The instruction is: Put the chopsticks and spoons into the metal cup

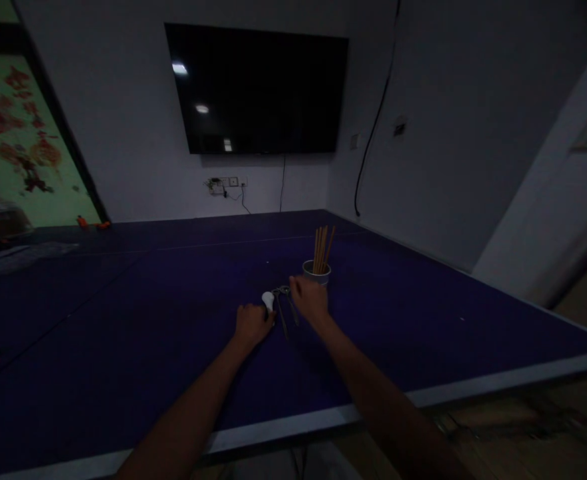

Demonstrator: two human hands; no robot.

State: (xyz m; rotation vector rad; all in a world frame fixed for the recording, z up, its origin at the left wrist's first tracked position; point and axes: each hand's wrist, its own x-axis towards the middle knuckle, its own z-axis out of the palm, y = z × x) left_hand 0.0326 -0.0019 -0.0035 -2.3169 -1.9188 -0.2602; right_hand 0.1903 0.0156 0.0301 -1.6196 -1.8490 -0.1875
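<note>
My left hand (253, 324) rests low over the table, its fingers closed around the narrow end of a white spoon-shaped thing (268, 299). The rounded white end sticks up past the fingers. Just right of it, a dark metal tool with two long handles (282, 317) lies on the tabletop, handles toward me. My right hand (311, 298) is curled closed near the head of that tool; whether anything is in the fingers is hidden. Directly behind this hand stands a grey cup (317, 274), partly covered by it, with several wooden chopsticks (321, 248) standing upright inside.
The wide purple tabletop (173, 373) has a pale front edge. Clear plastic wrap (23, 259) and an orange-handled thing (93, 223) lie at the far left. A television (258, 90) hangs on the back wall, above sockets (228, 182) with cables. A wall bounds the right side.
</note>
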